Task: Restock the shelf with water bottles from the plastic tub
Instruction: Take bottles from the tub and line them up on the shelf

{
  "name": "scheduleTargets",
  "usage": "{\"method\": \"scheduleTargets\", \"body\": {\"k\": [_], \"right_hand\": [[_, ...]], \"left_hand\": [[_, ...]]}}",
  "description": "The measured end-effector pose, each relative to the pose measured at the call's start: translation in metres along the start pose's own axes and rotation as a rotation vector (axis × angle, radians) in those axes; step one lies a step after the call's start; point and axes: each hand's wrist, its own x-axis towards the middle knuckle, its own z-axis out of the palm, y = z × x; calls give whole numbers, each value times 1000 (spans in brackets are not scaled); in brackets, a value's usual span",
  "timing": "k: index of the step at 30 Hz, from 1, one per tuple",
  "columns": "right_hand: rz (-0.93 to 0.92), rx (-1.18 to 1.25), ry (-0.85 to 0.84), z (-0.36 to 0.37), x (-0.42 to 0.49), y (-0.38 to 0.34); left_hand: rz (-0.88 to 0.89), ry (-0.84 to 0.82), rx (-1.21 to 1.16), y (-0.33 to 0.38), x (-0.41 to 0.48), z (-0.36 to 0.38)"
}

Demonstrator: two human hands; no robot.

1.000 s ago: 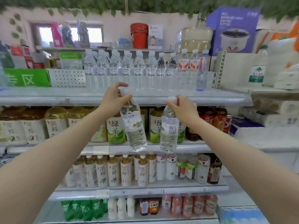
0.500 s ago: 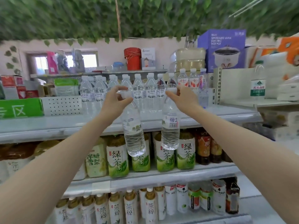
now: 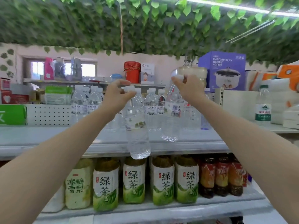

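Head camera view of a shop display, seen along two bare forearms that reach forward and up. The left hand [image 3: 119, 94] pinches the white cap of a clear water bottle between thumb and fingertips. This left bottle [image 3: 137, 130] hangs upright, tilted a little, and its base shows in front of the near lip of the top shelf [image 3: 40, 136]. The right hand [image 3: 188, 88], higher and further right, pinches the cap of a second clear bottle in the same way. This right bottle [image 3: 170, 120] hangs over the shelf surface. Whether its base touches the shelf cannot be told.

A row of water bottles [image 3: 151, 104] stands along the far side of the same shelf, just beyond both held bottles. Bare shelf surface lies in front of that row. One level down stand green tea bottles [image 3: 133, 180]. The plastic tub is not in view.

The step in hand looks like placing: both bottles are carried to the top shelf and not yet set down. The next move probably calls for clearing the left bottle over the shelf lip. After that, each base would need lowering flat onto the bare strip near the row. Releasing a cap before its bottle stands steady could knock over the neighbours.
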Motion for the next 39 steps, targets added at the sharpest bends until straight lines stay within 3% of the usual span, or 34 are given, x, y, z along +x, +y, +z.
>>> {"method": "scheduleTargets", "body": {"k": [11, 22, 28, 30, 34, 39], "right_hand": [[-64, -162, -48, 54, 39, 40], [54, 27, -172, 95, 56, 69], [111, 312, -338, 82, 31, 72], [198, 416, -461, 79, 21, 80], [340, 346, -749, 85, 1, 109], [387, 362, -618, 105, -13, 125]], "left_hand": [[-51, 41, -29, -9, 36, 31], [-71, 61, 15, -6, 43, 34], [-52, 91, 33, 3, 44, 34], [-44, 104, 38, 7, 45, 35], [-38, 100, 37, 10, 44, 40], [-40, 79, 28, 9, 44, 51]]}}
